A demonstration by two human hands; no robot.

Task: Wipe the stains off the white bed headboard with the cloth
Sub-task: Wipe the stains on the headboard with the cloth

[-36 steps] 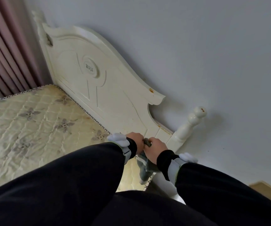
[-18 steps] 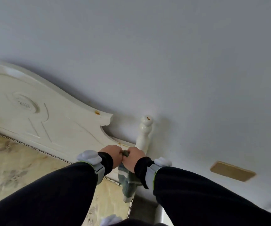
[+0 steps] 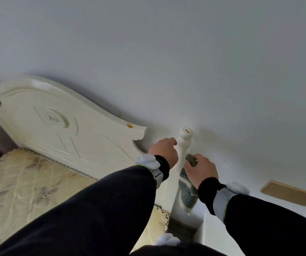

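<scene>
The right hand [image 3: 201, 171] grips the cloth [image 3: 187, 193] beside the post [image 3: 183, 154]. The left hand [image 3: 164, 154] curls nearby, its hold unclear. Bunched, the cloth may smear the orange stains [image 3: 186, 130] on the headboard [image 3: 56, 130] rather than lift them.

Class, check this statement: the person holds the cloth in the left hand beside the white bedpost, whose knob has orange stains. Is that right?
No. The head view shows the cloth in the right hand, not the left hand, which is at the bedpost without it. The knob does have orange stains.
</scene>
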